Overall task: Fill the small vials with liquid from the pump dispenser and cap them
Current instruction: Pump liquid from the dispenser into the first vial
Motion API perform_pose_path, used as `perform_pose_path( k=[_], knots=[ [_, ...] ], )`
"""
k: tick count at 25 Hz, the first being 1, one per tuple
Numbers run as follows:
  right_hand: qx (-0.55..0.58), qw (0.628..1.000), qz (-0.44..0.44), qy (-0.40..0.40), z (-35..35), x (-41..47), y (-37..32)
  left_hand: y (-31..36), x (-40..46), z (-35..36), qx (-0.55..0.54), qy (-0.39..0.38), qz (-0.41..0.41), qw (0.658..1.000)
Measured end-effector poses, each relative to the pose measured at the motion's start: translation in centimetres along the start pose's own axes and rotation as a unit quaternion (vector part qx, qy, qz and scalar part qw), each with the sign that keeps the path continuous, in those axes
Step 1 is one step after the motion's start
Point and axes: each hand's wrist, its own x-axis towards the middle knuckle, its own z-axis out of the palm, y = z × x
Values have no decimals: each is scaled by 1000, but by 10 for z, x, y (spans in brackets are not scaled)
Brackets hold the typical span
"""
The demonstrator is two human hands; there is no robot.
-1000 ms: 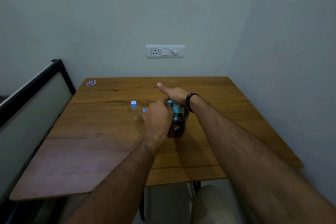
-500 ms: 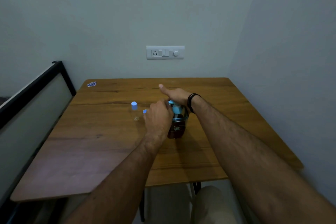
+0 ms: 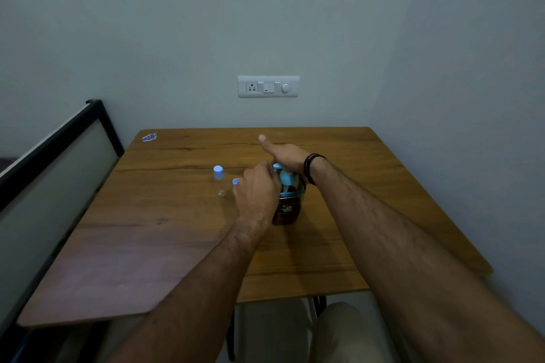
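So the pump dispenser (image 3: 287, 200) sits mid-table, and the right hand (image 3: 287, 153) lies flat on its light blue pump head, fingers straight, thumb sticking out. The left hand (image 3: 256, 191) is curled up right at the nozzle — whatever it's holding is hidden, can't tell. Compared with half a second ago, basically nothing has moved. Just left of that hand there's a capped vial (image 3: 219, 181) standing upright, plus a blue cap (image 3: 235, 181) peeking out behind the knuckles. Wooden table (image 3: 368, 186), wall socket (image 3: 268, 86) behind.

Wooden table (image 3: 339, 244) in grey-walled corner (image 3: 380, 68)
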Motion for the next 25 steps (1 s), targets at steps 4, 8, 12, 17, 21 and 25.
perform_pose_path(
  k=[4,8,12,17,21,25],
  knots=[
    [58,998,13,-18,0,-1,1,0,-1,-1,-4,1,6,1000],
    [-21,999,-22,22,4,7,3,0,-1,-1,3,2,8,1000],
    [9,1000,1,-11,0,0,1,0,1,-1,1,-10,8,1000],
    [36,999,-2,-12,0,-1,3,1,1,-2,0,-14,7,1000],
    [-20,999,-19,30,4,6,3,2,2,-2,12,-4,6,1000],
    [54,998,4,-14,-1,-6,0,0,2,-1,-2,-3,16,1000]
  ],
)
